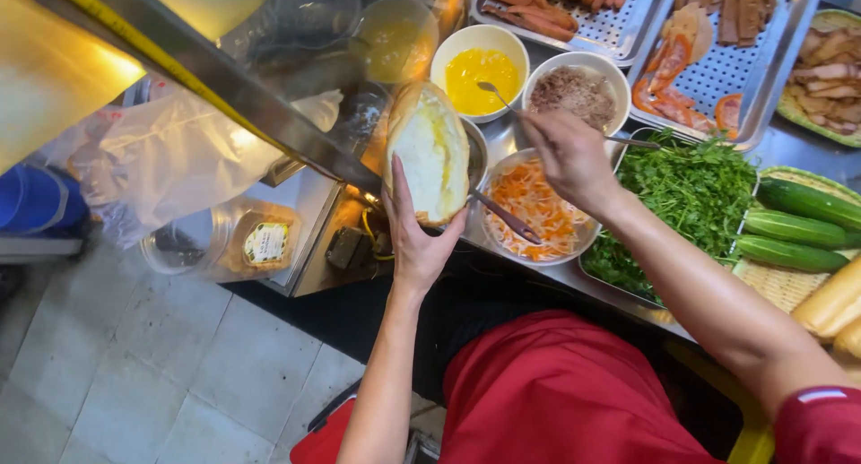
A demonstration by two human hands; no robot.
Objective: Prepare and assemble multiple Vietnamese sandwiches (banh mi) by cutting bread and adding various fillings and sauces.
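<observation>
My left hand [414,234] holds an opened bread roll [429,150] upright, its white cut inside facing me with a yellow smear near the top. My right hand [568,155] grips a metal spoon [495,94] whose bowl sits over a white bowl of yellow sauce [480,69]. Beside that bowl stands a white bowl of brown minced filling [574,92]. Below my right hand is a metal bowl of shredded carrot and white radish [536,215] with tongs [507,217] lying in it.
A metal tray of green herbs [686,195] lies right of the carrot bowl. Cucumbers [794,226] rest on a woven basket, bread loaves [834,307] at far right. Perforated trays hold sausages [556,2] and sliced meats [708,60]. Plastic bags [175,155] and a tub [224,240] sit left.
</observation>
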